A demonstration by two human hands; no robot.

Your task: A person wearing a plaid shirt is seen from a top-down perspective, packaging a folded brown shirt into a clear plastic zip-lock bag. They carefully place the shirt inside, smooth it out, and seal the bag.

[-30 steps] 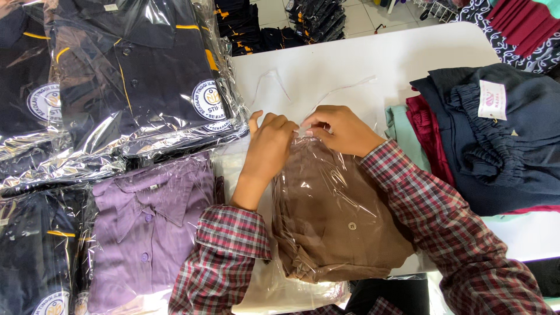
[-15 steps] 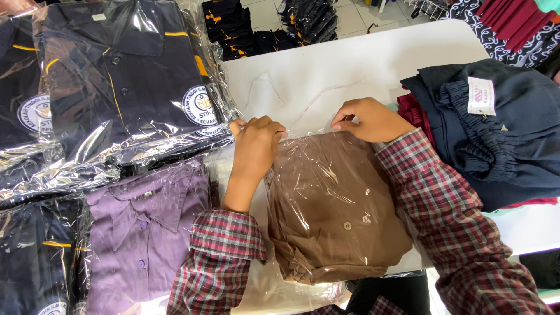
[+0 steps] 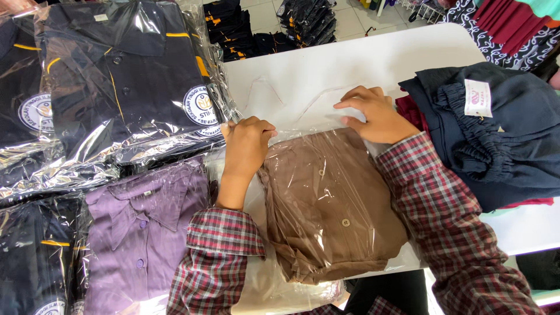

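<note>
Brown shirt (image 3: 329, 204) in its clear bag (image 3: 303, 125) lies folded on the white counter (image 3: 350, 58), right between the person's two forearms, long axis running away from the body toward the far edge. The bag's loose open end sticks out past the shirt's top edge, and that's exactly where both hands sit.

Left hand (image 3: 248, 143) is at the top left corner, fingers (image 3: 256, 125) curled into a loose fist, apparently pinching the plastic, though the grip itself is hidden under the knuckles. Right hand (image 3: 373, 114) is at the top right, fingers (image 3: 353, 105) spread flat and pressing down on the empty flap of bag just beyond the shirt, not gripping anything. So the shirt lies toward the body from both sets of fingers, and the two hands are about equally near it.

Around it: purple shirt (image 3: 143, 227) bagged just left of the left forearm, navy bagged shirts (image 3: 122, 76) stacked further up on the left, and a pile of navy trousers (image 3: 496, 134) close by the right wrist, with something dark red (image 3: 411, 111) peeking from under them.
</note>
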